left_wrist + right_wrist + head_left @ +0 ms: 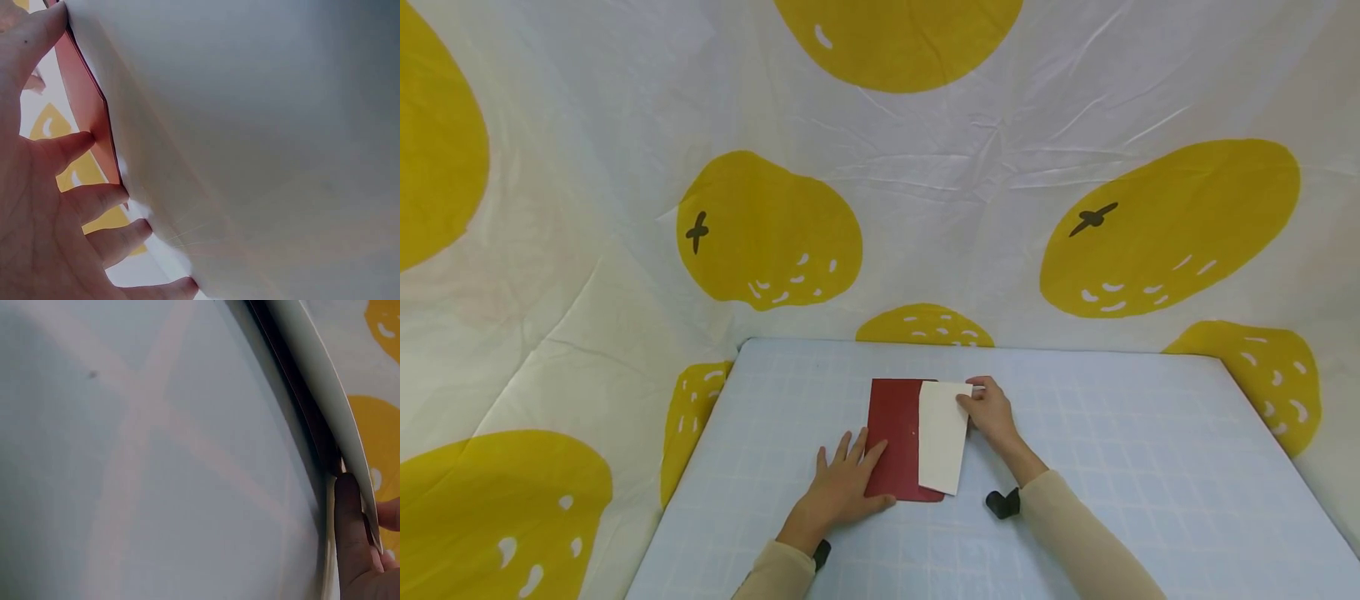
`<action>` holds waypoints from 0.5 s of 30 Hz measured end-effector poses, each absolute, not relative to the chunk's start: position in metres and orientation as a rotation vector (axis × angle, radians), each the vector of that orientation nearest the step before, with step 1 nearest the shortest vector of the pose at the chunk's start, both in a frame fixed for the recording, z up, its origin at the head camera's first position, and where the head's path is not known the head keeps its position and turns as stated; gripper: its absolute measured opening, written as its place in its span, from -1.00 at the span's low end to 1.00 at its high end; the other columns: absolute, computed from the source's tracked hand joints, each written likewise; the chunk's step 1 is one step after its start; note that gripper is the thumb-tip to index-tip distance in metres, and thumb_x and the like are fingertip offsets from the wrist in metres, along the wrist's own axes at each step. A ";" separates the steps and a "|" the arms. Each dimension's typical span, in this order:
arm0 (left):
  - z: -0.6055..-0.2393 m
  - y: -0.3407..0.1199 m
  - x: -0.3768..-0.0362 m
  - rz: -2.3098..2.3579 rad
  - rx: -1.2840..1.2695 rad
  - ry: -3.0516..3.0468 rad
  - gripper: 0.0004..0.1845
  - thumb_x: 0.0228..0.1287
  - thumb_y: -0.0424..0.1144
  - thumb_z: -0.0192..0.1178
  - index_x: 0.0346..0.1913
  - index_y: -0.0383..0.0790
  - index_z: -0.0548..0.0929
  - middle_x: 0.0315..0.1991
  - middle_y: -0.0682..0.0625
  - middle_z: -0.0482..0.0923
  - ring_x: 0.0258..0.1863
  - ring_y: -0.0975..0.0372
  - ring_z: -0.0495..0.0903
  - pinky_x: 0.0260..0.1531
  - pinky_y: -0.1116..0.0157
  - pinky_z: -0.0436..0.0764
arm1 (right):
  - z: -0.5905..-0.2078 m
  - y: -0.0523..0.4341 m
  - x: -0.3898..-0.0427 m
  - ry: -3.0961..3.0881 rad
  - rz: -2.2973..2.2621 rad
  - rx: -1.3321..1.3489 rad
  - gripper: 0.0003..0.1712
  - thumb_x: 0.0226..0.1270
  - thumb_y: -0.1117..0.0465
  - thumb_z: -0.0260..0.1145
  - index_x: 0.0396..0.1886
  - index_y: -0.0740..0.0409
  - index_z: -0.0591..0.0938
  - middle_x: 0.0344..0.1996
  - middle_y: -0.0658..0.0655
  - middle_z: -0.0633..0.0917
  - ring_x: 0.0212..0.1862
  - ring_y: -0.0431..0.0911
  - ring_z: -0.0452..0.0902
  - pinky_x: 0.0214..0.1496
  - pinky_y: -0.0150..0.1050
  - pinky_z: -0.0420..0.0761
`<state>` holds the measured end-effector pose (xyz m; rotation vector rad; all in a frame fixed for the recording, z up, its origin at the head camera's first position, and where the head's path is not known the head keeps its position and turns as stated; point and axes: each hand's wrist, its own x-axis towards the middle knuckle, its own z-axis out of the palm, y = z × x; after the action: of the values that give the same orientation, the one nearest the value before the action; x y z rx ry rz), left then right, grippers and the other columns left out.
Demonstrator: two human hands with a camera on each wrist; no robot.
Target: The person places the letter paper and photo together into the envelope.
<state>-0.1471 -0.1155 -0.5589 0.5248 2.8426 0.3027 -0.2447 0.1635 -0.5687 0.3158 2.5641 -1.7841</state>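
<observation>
A flat, red rectangular cover (893, 417) lies on the table in the head view; whether it is a notebook or a folder is unclear. Over its right part sits a slightly slanted white sheet (943, 437), which sticks out past the red edge. My left hand (837, 492) rests with spread fingers on the cover's lower left side, its thumb near the bottom edge. At the white sheet's upper right corner, my right hand (992, 414) pinches it between thumb and fingers. In the right wrist view, the white sheet (340, 403) stands a little apart from the dark edge beneath it.
A pale blue checked cloth (1112, 442) covers the table. Behind and to the left hangs a white curtain (940, 242) printed with yellow fruit. A black wrist device (1002, 504) sits under the right forearm, and another (822, 554) is by the left wrist.
</observation>
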 end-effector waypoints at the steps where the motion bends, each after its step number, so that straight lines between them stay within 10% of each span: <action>1: -0.559 -0.116 -0.147 0.303 0.526 2.843 0.00 0.11 0.37 0.29 0.55 0.04 0.22 0.56 -0.17 0.05 0.49 -0.19 0.00 0.27 -0.40 0.03 | -0.569 0.164 -0.244 2.562 -1.786 0.309 -0.53 0.33 0.25 0.36 0.17 0.31 0.48 -0.29 0.25 0.66 -0.53 -0.14 0.52 -0.54 -0.32 0.49; 15: -0.556 -0.115 -0.147 0.299 0.520 2.841 0.00 0.12 0.37 0.29 0.56 0.04 0.21 0.56 -0.17 0.05 0.49 -0.18 0.00 0.28 -0.40 0.03 | -0.569 0.163 -0.243 2.593 -1.725 0.261 -0.56 0.31 0.26 0.37 0.13 0.35 0.53 -0.37 0.21 0.60 -0.52 -0.12 0.53 -0.53 -0.30 0.54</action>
<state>-0.1475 -0.1151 -0.5564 0.5203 2.8412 0.2994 -0.2431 0.1630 -0.5693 0.2609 2.5931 -1.7246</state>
